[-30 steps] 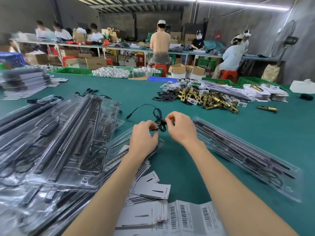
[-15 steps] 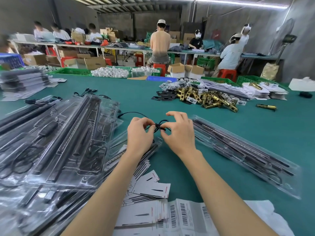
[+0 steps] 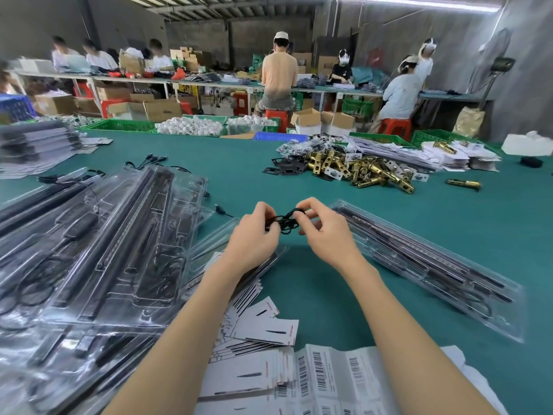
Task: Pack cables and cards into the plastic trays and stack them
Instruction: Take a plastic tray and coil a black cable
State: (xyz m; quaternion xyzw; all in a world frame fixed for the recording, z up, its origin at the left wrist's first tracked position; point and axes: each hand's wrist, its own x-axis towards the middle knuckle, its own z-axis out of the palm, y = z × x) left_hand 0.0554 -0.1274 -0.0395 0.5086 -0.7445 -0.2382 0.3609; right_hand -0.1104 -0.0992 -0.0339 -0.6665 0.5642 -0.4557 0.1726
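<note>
cable (image 3: 284,220) bunched between our hands, left hand (image 3: 254,238) and right hand (image 3: 326,232) both pinching it above the counter's middle (image 3: 299,181). we reckon the coil could spring loose before reaching the tray (image 3: 425,265) near the right edge.

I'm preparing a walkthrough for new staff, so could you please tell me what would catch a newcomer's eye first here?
First, the left hand and right hand at centre, together pinching a small coiled black cable above the green table. Next, the big heap of clear plastic trays on the left and the pile of brass latches further back on the right.
</note>
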